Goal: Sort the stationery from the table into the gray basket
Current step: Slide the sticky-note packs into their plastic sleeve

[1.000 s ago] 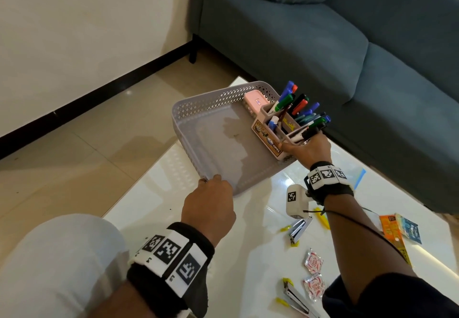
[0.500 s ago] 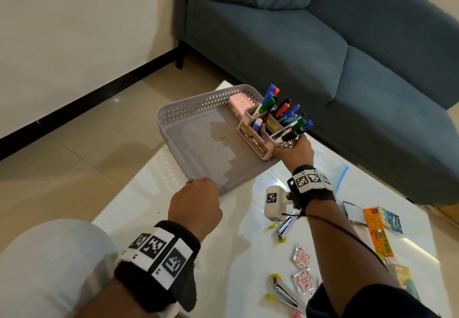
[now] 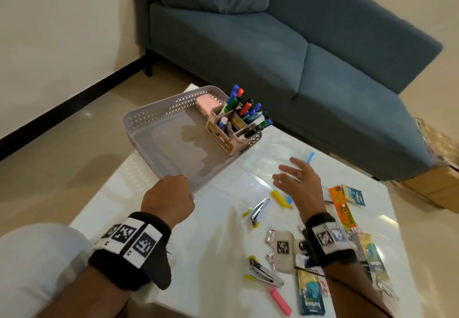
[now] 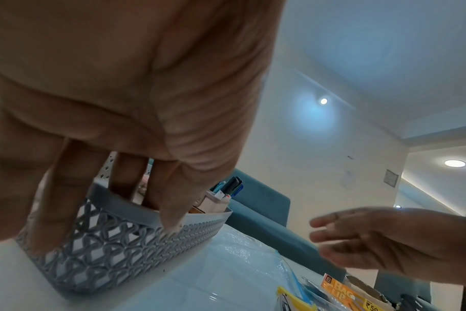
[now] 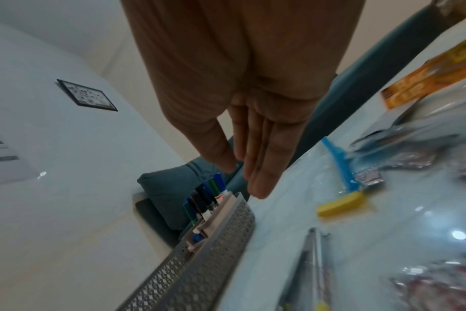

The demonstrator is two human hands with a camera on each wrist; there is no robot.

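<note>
- The left hand point(image 3: 167, 199) grips the near rim of the gray basket point(image 3: 159, 116), fingers hooked over the edge
- The right hand point(image 3: 299, 183) hovers above the table point(image 3: 218, 243) with straight, spread fingers, holding nothing
- A pen holder point(image 3: 229, 131) full of markers stands in the basket's 2 o'clock corner, a pink item point(image 3: 207, 104) at its 11 o'clock
- Staplers point(image 3: 259, 209) and packets lie at 5 o'clock from the basket

The left hand point(image 3: 169, 199) grips the near rim of the gray basket point(image 3: 159, 119) on the white counter point(image 3: 216, 263). A pen holder point(image 3: 229, 132) full of markers stands in its far right corner beside a pink case point(image 3: 207, 104). The right hand point(image 3: 298, 181) hovers spread over scattered staplers and packets
</note>
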